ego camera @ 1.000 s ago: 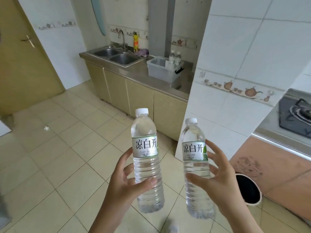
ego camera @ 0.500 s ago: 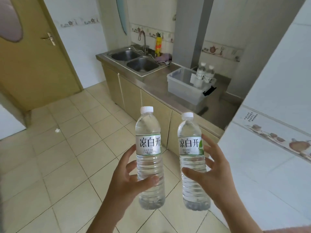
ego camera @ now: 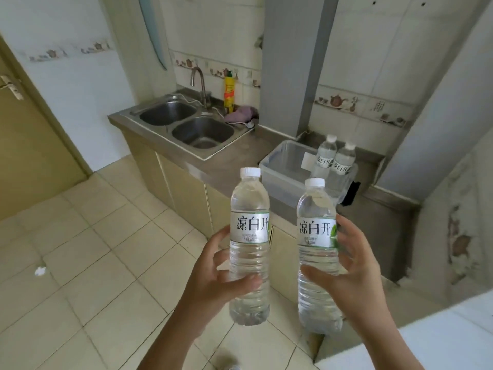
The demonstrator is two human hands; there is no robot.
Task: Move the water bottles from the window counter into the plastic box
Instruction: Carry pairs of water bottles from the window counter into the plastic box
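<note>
My left hand (ego camera: 213,279) grips a clear water bottle (ego camera: 249,236) with a white cap and white label, held upright. My right hand (ego camera: 352,273) grips a second, matching bottle (ego camera: 317,244), also upright, a little to the right. Both are held over the floor, in front of the steel counter. On that counter stands the clear plastic box (ego camera: 277,172), and two more bottles (ego camera: 334,161) stand upright in its right end.
A double steel sink (ego camera: 186,124) with a tap lies left of the box, with a yellow bottle (ego camera: 228,92) and a cloth behind it. A grey pillar (ego camera: 290,62) rises behind the box. A white tiled wall corner (ego camera: 432,340) stands at my right. A door is at far left.
The view has closed in on the counter, so the box and sink appear larger and nearer. Both hands still hold their bottles upright in the same grip.
</note>
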